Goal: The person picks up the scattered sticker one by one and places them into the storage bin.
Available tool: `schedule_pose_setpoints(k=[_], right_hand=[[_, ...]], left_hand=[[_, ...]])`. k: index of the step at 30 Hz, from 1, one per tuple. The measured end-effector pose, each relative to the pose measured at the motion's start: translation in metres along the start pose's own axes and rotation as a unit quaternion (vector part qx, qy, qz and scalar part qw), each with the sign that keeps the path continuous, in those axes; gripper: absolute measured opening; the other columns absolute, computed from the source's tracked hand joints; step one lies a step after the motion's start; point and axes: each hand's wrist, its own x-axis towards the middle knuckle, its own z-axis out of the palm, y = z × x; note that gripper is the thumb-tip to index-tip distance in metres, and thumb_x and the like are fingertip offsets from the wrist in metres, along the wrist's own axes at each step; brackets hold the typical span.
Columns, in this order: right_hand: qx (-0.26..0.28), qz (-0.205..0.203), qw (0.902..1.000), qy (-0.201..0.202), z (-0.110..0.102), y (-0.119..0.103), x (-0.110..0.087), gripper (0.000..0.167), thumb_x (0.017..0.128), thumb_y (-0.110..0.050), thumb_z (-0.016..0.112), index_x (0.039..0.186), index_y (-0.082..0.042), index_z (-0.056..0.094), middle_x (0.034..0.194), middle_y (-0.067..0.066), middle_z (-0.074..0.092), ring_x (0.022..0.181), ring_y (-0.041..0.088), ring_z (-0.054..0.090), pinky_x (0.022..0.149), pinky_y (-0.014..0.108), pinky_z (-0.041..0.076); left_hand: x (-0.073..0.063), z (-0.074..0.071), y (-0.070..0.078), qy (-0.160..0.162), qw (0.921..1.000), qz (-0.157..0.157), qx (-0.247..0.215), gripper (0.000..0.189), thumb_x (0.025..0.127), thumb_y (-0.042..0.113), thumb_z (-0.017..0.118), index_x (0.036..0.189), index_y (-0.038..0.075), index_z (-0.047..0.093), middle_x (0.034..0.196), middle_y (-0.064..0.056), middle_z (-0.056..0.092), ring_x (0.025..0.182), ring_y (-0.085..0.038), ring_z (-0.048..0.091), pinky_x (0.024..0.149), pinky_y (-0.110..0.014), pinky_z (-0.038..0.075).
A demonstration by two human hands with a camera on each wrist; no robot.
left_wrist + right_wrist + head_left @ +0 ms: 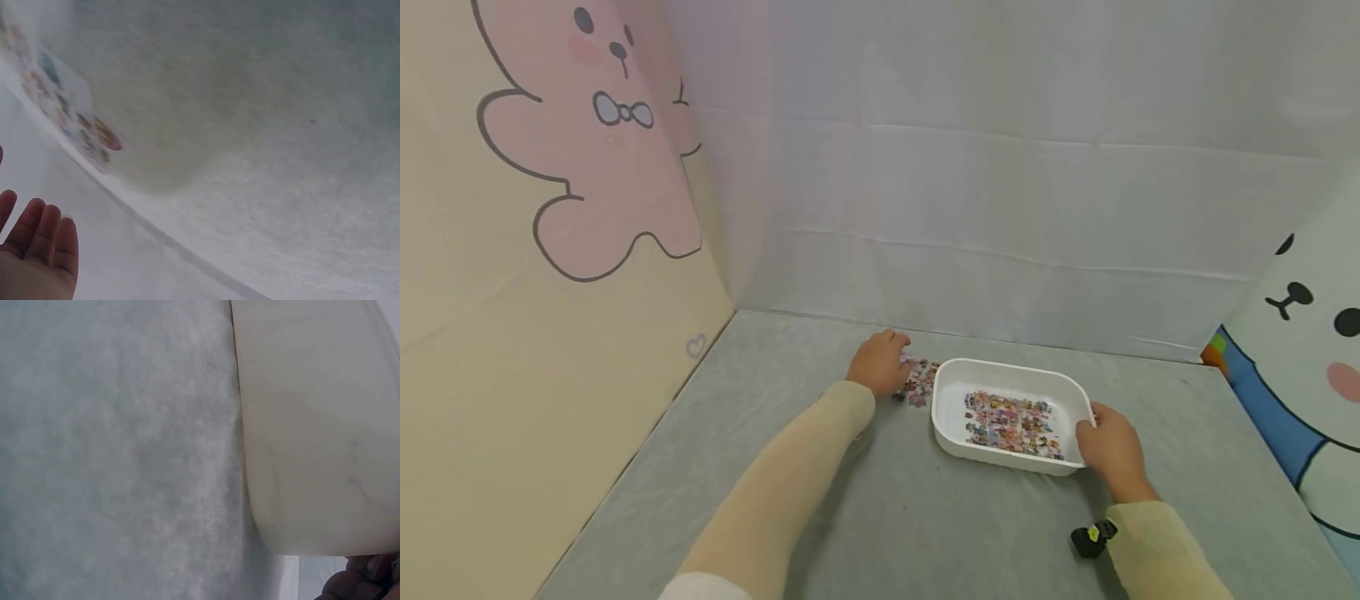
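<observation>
At its right end, my right hand [1112, 450] grips the rim of a white plastic tray [1011, 368], thumb over the edge; the tray's pale outer side [319, 437] fills much of the right wrist view. Inside the tray lie many small colourful sticker-like pieces [1011, 423]. Left of the tray, a flat patch of similar printed pieces [919, 383] lies on the table, partly behind my left hand [880, 365]. In the left wrist view the fingers of that hand look loosely extended, holding nothing visible, with the printed pieces [81, 125] beyond them.
A grey cloth-like surface covers the table [925, 533]. White sheeting [1000, 192] hangs along the back edge, and a wall panel with a pink bear [617, 183] stands at the left. A small black device [1092, 540] is at my right wrist.
</observation>
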Motion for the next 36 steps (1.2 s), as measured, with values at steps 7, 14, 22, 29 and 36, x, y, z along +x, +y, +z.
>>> schedule_pose_setpoints(k=[7, 14, 22, 29, 36], right_hand=[[-0.005, 0.001, 1.0, 0.002, 0.002, 0.002, 0.002, 0.053, 0.1, -0.013, 0.041, 0.145, 0.015, 0.044, 0.133, 0.038, 0.055, 0.113, 0.047, 0.058, 0.093, 0.061, 0.048], [-0.005, -0.003, 1.0, -0.005, 0.001, -0.003, 0.001, 0.052, 0.101, -0.012, 0.041, 0.144, 0.016, 0.044, 0.133, 0.037, 0.056, 0.11, 0.045, 0.059, 0.092, 0.061, 0.048], [-0.003, 0.005, 1.0, -0.003, 0.0, -0.002, 0.0, 0.052, 0.101, -0.012, 0.041, 0.144, 0.016, 0.045, 0.131, 0.036, 0.056, 0.108, 0.044, 0.06, 0.09, 0.06, 0.05], [-0.003, -0.006, 1.0, 0.0, 0.0, -0.001, -0.001, 0.052, 0.1, -0.012, 0.041, 0.143, 0.016, 0.046, 0.13, 0.036, 0.058, 0.107, 0.043, 0.061, 0.09, 0.059, 0.05], [-0.004, -0.007, 1.0, 0.005, 0.0, -0.001, -0.002, 0.052, 0.099, -0.012, 0.041, 0.143, 0.016, 0.046, 0.129, 0.036, 0.058, 0.107, 0.044, 0.061, 0.091, 0.06, 0.049]], left_hand=[[0.005, 0.011, -0.009, -0.041, 0.9966, 0.002, 0.071, 0.058, 0.101, 0.036, 0.063, 0.152, 0.011, 0.051, 0.146, -0.012, 0.054, 0.135, -0.031, 0.051, 0.111, -0.046, 0.042], [0.007, 0.022, -0.023, -0.096, 0.9903, -0.046, 0.089, 0.063, 0.105, 0.046, 0.055, 0.161, 0.022, 0.038, 0.164, -0.008, 0.037, 0.149, -0.031, 0.035, 0.119, -0.049, 0.03], [0.005, 0.027, -0.024, -0.127, 0.9868, -0.056, 0.083, 0.057, 0.108, 0.04, 0.048, 0.161, 0.025, 0.037, 0.166, -0.006, 0.033, 0.15, -0.03, 0.032, 0.12, -0.05, 0.028], [0.0, 0.021, -0.018, -0.142, 0.9855, -0.078, 0.05, 0.053, 0.108, 0.025, 0.044, 0.161, 0.023, 0.039, 0.166, -0.006, 0.033, 0.151, -0.03, 0.029, 0.122, -0.05, 0.024], [0.004, 0.024, -0.02, -0.157, 0.9842, -0.068, 0.046, 0.052, 0.107, 0.024, 0.048, 0.159, 0.024, 0.044, 0.164, 0.001, 0.037, 0.152, -0.03, 0.029, 0.122, -0.05, 0.023]])
